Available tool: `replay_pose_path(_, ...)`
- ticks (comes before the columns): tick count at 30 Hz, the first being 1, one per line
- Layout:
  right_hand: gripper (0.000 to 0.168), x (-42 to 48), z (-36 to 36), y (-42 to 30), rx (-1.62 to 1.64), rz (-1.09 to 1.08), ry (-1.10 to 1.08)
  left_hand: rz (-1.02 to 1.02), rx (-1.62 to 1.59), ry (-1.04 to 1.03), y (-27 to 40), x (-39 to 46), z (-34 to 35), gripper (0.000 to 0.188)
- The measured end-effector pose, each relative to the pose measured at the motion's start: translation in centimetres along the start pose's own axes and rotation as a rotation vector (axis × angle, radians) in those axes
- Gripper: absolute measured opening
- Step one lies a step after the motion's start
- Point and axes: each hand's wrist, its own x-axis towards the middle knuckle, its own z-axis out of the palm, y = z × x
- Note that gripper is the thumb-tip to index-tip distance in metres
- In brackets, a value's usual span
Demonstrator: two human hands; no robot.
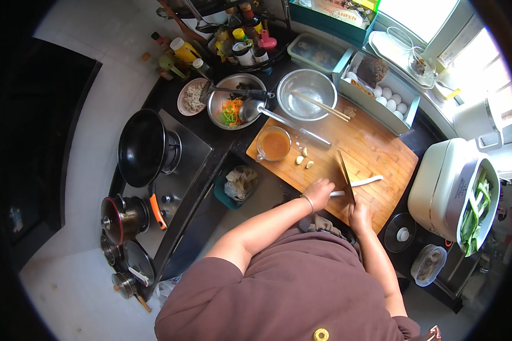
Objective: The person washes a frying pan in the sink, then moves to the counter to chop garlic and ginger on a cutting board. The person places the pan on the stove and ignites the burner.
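Observation:
My right hand (360, 216) grips a kitchen knife (346, 172), its blade edge-on to me and standing across a white scallion stalk (367, 181). To the left of the blade, my left hand (319, 192) holds the short end of that stalk against the wooden cutting board (388, 157). The blade hides where the stalk passes it, so whether it is cut there cannot be seen. Three garlic cloves (299, 160) lie farther up the board, beside a glass cup (276, 144) of orange-brown sauce.
Chopsticks (320, 105) lie across a steel bowl (298, 91) behind the board. A ladle (251, 110) rests over a bowl of shredded vegetables (231, 113). The stove at left bears a wok (141, 147) and a lidded pot (113, 221). Right stand a cream appliance (436, 187) and leafy greens (477, 209).

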Motion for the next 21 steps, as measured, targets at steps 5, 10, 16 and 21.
replay_pose_path(5,0.007,-1.5,-3.1,-2.6,0.101,0.041,0.137,0.173,-0.119,-0.141,2.0,1.3,-0.1,0.013)
replay_pose_path(10,0.012,-3.6,-7.3,0.0,0.134,0.179,0.291,0.34,-0.157,-0.046,4.8,5.7,3.6,0.011)
replay_pose_path(16,0.017,-6.3,-8.2,2.9,0.216,0.301,0.424,0.463,-0.005,0.274,6.6,9.7,5.5,0.017)
replay_pose_path(21,0.016,-7.2,-7.6,4.1,0.239,0.316,0.456,0.27,-0.09,0.202,7.1,10.3,6.0,0.023)
